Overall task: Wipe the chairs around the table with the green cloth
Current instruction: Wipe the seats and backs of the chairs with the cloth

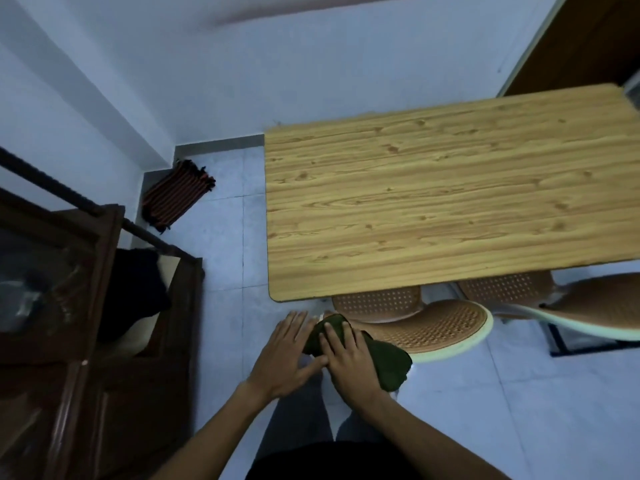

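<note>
A dark green cloth [388,362] lies over the top edge of a brown perforated chair back [446,323] with a pale rim, pushed in at the table's near side. My right hand [349,358] presses flat on the cloth. My left hand [287,351] is spread open just left of it, its thumb touching the cloth's edge. A second brown chair [595,303] stands to the right, its seat partly under the table. The wooden table [450,202] fills the middle of the view.
A dark wooden cabinet [86,323] with black cloth hanging on it stands close at the left. A striped mat [176,195] lies on the floor in the corner. Pale floor tiles [228,258] run between cabinet and table. A brown door [588,39] is far right.
</note>
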A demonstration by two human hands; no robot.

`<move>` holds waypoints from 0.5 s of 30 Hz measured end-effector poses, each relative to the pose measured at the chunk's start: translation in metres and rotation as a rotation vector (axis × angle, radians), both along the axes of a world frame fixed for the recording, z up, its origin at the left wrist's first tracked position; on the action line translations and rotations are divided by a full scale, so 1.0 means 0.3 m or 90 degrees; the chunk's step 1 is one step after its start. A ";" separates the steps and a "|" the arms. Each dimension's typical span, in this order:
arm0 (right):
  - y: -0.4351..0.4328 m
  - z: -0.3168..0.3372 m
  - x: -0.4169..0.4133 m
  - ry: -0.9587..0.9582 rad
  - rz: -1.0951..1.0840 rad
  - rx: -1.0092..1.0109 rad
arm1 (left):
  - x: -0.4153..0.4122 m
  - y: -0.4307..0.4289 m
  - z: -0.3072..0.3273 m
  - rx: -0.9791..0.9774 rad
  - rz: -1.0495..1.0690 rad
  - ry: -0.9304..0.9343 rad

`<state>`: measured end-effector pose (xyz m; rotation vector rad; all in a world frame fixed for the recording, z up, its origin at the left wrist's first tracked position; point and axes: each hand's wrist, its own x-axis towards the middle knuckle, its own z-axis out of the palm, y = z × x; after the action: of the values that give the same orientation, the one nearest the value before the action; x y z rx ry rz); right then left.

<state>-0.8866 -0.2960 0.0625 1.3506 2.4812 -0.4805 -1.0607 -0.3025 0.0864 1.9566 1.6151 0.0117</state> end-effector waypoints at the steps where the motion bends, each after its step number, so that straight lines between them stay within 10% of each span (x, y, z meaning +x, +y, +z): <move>1: 0.023 0.001 -0.048 -0.026 -0.017 -0.014 | -0.032 0.016 -0.005 0.002 -0.009 -0.002; 15: 0.370 -0.147 -0.368 -0.258 -0.013 -0.181 | -0.245 0.312 -0.212 -0.050 0.025 -0.026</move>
<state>-0.9969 -0.1849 0.0184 1.2201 1.9916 -0.4863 -1.1341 -0.2088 0.0228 1.8536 1.6033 0.0047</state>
